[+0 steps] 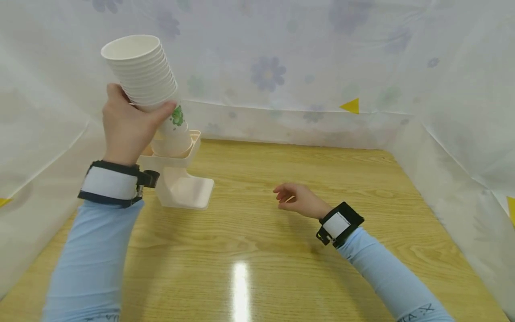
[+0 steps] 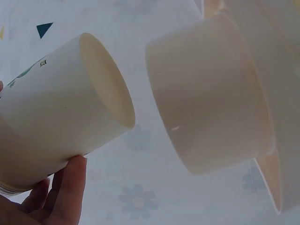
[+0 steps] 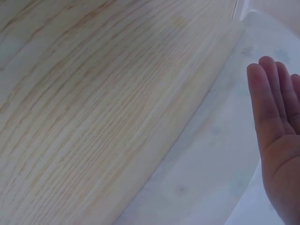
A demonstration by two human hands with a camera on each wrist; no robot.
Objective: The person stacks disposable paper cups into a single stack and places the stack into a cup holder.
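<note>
A tall stack of white paper cups (image 1: pixel 146 78), mouths up and leaning, is gripped in my left hand (image 1: pixel 126 123), thumb across its side by a green printed motif. Below it stands an off-white cup dispenser (image 1: pixel 193 193) with a flat foot and a tray-like top. From the left wrist view, the bottom cup (image 2: pixel 61 108) points toward the dispenser's round collar (image 2: pixel 206 93), with a gap between them. Some fingers (image 2: pixel 70 192) lie along the cup's side. My right hand (image 1: pixel 301 200) hovers over the table, holding nothing, its fingers loosely bent.
The wood-grain table (image 1: pixel 257 232) is bordered at the back and both sides by pale flower-patterned sheeting (image 1: pixel 297 58). A yellow triangle (image 1: pixel 352 106) marks the back sheet. In the right wrist view, the table's edge (image 3: pixel 187 126) meets the sheeting.
</note>
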